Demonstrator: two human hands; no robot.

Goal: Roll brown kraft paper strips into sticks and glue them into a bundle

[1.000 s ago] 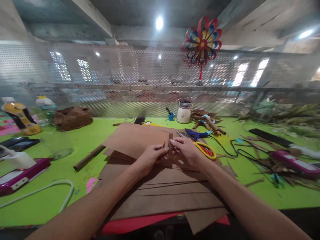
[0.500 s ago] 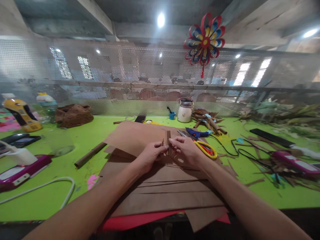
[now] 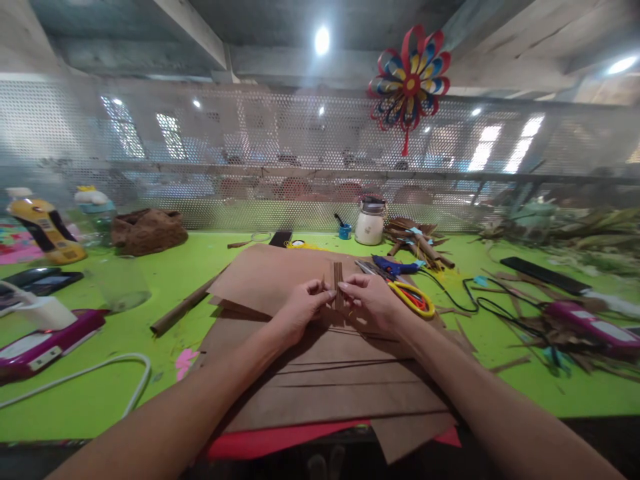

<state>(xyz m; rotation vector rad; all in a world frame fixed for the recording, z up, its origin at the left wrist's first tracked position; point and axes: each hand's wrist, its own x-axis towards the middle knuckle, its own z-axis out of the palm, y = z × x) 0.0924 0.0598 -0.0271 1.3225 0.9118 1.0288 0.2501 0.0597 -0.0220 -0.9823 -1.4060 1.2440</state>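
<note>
Between my two hands stands a narrow, folded strip of brown paper with lengthwise ridges. My left hand pinches its left edge between thumb and fingers. From the other side my right hand pinches the right edge, fingertips close to those of the left. Below them lies a stack of brown paper sheets, with a lighter brown sheet on top toward the back. Yellow-handled scissors and a blue glue gun lie just beyond my right hand.
A rolled brown paper tube lies left of the stack. Purple power strips sit at both sides, with cables across the green table. A white jar, brown paper scraps and a brown cloth bundle stand toward the back.
Both hands stay almost in place, still pinching the strip. The folded strip has turned slightly between the fingers, showing its ridges more plainly.
</note>
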